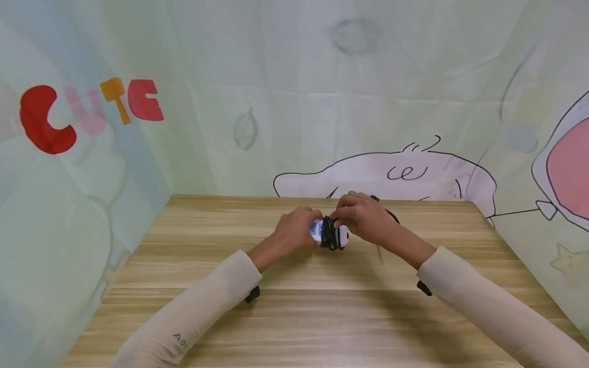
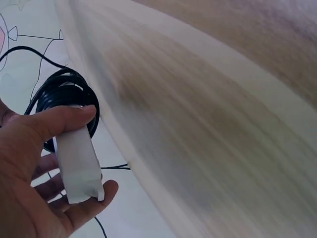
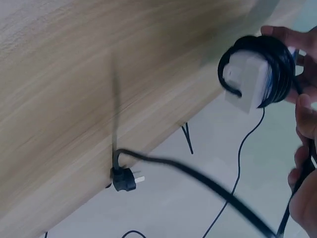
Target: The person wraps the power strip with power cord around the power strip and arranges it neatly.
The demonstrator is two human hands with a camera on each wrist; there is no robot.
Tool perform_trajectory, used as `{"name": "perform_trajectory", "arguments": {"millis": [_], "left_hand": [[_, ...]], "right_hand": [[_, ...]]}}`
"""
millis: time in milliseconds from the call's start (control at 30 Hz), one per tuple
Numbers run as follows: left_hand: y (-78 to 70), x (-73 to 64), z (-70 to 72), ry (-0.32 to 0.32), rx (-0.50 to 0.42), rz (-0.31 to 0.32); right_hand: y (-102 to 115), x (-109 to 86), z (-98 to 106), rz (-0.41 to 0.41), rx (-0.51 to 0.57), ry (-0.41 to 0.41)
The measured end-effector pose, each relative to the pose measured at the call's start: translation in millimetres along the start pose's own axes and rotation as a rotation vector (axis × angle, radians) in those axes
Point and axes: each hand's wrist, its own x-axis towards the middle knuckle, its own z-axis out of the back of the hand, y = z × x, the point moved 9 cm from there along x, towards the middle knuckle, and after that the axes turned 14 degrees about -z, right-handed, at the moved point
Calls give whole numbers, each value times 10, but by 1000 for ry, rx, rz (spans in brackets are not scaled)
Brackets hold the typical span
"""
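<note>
A white power strip [image 1: 316, 231] with blue socket faces is held above the table by my left hand [image 1: 296, 228]. In the left wrist view the thumb lies over one side of the power strip [image 2: 79, 163], the fingers round the other. Several turns of black cord [image 1: 329, 236] are wound about its far end. My right hand [image 1: 363, 217], close beside the coil, pinches the cord, as the right wrist view shows. The loose end trails past that hand to a black plug [image 3: 124, 179] with metal prongs, near the tabletop's far edge.
The wood-grain table [image 1: 294, 322] spreads beneath both arms. Behind and beside it hangs a pale printed curtain [image 1: 294, 102] with cartoon drawings and the letters CUTE. Dark wrist straps [image 1: 424, 288] show under the sleeves.
</note>
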Motion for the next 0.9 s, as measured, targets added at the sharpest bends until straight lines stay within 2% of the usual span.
{"name": "perform_trajectory", "arguments": {"millis": [100, 233, 400, 567, 900], "left_hand": [[-8, -7, -16, -8, -50, -36], [-8, -22, -33, -39, -127, -79], [-17, -59, -22, -81, -184, -128], [-41, -90, -24, -75, -262, -173], [17, -87, 40, -143, -408, -162]], "right_hand": [[-66, 22, -51, 15, 100, 82], [-213, 42, -103, -34, 232, 167], [-434, 36, -135, -164, 361, 195], [-629, 10, -152, -314, 468, 213], [-693, 59, -189, -282, 560, 274]]}}
